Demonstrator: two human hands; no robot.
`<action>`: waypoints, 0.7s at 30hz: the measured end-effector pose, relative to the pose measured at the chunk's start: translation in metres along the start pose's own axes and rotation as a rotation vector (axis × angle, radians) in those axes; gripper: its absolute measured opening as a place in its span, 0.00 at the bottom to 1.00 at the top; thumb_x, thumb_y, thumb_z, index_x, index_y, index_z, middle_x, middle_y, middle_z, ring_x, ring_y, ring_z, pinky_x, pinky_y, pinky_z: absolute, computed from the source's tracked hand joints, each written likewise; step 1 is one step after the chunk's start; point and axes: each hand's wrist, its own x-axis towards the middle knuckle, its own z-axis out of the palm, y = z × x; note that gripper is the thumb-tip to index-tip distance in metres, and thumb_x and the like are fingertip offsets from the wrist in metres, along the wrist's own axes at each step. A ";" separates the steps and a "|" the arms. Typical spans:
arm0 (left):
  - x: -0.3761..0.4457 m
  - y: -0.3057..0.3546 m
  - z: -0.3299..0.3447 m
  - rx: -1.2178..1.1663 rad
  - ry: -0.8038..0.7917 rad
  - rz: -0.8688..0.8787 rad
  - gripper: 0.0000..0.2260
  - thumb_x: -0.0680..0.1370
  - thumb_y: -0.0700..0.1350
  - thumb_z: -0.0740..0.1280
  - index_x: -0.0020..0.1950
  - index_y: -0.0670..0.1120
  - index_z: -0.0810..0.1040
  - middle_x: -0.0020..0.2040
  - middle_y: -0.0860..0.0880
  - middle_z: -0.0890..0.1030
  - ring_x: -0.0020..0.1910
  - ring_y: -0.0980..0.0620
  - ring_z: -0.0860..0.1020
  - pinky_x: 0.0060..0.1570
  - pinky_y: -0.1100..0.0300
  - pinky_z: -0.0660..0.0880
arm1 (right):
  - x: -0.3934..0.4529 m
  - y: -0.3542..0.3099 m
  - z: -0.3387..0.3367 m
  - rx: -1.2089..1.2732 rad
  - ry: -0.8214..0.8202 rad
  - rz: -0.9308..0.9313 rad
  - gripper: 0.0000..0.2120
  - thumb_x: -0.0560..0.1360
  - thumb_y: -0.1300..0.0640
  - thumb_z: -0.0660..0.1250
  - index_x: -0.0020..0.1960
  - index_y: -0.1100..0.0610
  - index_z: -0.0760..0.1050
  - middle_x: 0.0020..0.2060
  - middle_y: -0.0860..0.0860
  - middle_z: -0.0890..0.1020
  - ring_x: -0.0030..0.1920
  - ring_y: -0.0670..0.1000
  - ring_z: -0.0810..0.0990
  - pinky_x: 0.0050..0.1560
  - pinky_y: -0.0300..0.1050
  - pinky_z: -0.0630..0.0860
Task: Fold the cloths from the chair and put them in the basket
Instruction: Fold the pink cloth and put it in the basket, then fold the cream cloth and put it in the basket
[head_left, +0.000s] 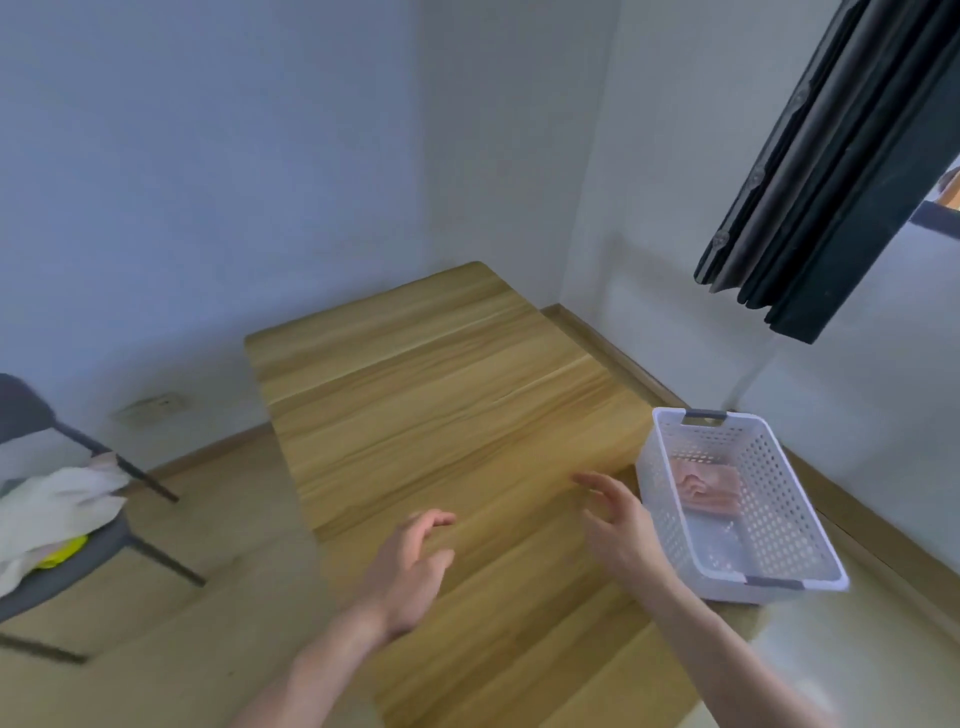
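Observation:
A white perforated basket (779, 525) stands on the right edge of the wooden table (441, 395). A folded pink cloth (709, 488) lies inside it at the far end. On the left, a grey chair (78, 566) carries a heap of white cloth (57, 504) with a yellow-green cloth (65, 553) underneath. My left hand (410, 566) hovers over the table's near part, fingers loosely curled and holding nothing. My right hand (618, 525) is beside the basket's left wall, fingers spread and empty.
The table sits in a room corner against pale walls. A dark curtain (831, 171) hangs at the upper right above the basket. A wall socket (156, 408) is low on the left wall. Light wooden floor (208, 519) lies between chair and table.

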 end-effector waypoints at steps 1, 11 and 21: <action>-0.020 -0.020 -0.023 0.030 0.036 0.026 0.18 0.76 0.47 0.64 0.66 0.55 0.76 0.70 0.54 0.74 0.69 0.56 0.71 0.69 0.60 0.65 | -0.020 -0.020 0.027 -0.009 -0.068 -0.029 0.19 0.77 0.59 0.68 0.63 0.41 0.79 0.63 0.44 0.78 0.62 0.48 0.78 0.61 0.51 0.78; -0.207 -0.189 -0.240 0.169 0.400 -0.060 0.19 0.76 0.40 0.66 0.63 0.58 0.76 0.68 0.61 0.72 0.67 0.59 0.72 0.68 0.56 0.69 | -0.163 -0.177 0.289 -0.100 -0.547 -0.361 0.17 0.78 0.50 0.68 0.67 0.41 0.75 0.70 0.38 0.71 0.69 0.44 0.72 0.69 0.46 0.73; -0.245 -0.282 -0.350 0.145 0.507 -0.182 0.19 0.76 0.40 0.67 0.64 0.57 0.76 0.67 0.58 0.72 0.63 0.59 0.73 0.59 0.59 0.70 | -0.181 -0.243 0.403 -0.151 -0.686 -0.393 0.19 0.79 0.49 0.67 0.69 0.42 0.74 0.71 0.39 0.70 0.71 0.43 0.70 0.72 0.46 0.71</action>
